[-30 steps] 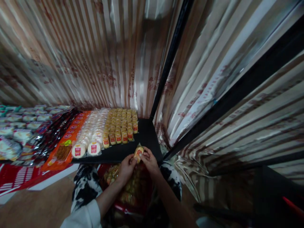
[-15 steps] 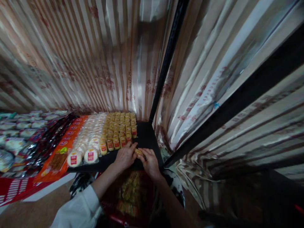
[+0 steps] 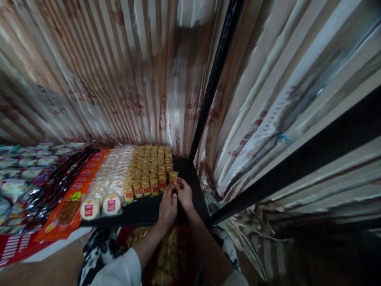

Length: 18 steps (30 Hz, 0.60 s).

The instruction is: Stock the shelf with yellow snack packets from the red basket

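A small yellow wrapped cake (image 3: 173, 176) with a red label stands upright between my fingertips at the right front end of the rows. My right hand (image 3: 184, 195) pinches it from the right. My left hand (image 3: 168, 207) is closed against its lower left side, fingers together and partly hiding it. Beside it, several rows of the same wrapped cakes (image 3: 145, 185) stand packed together on the black shelf (image 3: 139, 212). Below my forearms, a red container (image 3: 190, 238) holds more yellow packs, dim and blurred.
Round white packaged cakes (image 3: 112, 205) lie in rows left of the yellow ones. Further left are an orange snack bag (image 3: 67, 210), dark shiny packs (image 3: 50, 194) and pale packs (image 3: 14, 184). A black upright post (image 3: 205, 103) stands at the back corner, before striped plastic sheeting (image 3: 143, 79).
My hands have moved forward and up with the wrapped cake, from the shelf's front area to the front of the rightmost row. The cake is now upright. The view has shifted slightly.
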Tool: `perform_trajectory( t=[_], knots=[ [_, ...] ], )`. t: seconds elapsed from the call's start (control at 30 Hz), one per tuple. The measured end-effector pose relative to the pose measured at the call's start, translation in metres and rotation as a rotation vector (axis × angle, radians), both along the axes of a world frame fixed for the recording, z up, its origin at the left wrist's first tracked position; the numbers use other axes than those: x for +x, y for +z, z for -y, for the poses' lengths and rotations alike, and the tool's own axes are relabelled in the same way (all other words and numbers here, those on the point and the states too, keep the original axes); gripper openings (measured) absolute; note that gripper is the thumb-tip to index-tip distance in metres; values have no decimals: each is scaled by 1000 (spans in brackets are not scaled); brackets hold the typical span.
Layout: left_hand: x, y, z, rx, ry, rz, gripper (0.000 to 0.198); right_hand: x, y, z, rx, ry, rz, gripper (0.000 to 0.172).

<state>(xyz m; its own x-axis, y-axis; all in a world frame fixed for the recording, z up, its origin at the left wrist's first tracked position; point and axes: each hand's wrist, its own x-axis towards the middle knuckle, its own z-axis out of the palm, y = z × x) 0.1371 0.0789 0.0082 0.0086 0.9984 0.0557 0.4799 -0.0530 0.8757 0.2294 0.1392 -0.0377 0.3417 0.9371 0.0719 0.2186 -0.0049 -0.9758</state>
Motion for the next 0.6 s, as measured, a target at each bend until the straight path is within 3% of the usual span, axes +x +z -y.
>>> perform_trajectory(
  t=[0.23, 0.4, 0.6],
  knots=[
    [6, -5, -11, -116, -15, 85, 52, -4, -8, -15, 61, 77, 133, 31],
    [5, -10, -16, -153, 1, 96, 52, -6, -3, -18, 28, 56, 262, 29],
    [5, -26, -21, -151, -4, 185, 52, -9, -3, -16, 56, 37, 244, 34]
  ],
)
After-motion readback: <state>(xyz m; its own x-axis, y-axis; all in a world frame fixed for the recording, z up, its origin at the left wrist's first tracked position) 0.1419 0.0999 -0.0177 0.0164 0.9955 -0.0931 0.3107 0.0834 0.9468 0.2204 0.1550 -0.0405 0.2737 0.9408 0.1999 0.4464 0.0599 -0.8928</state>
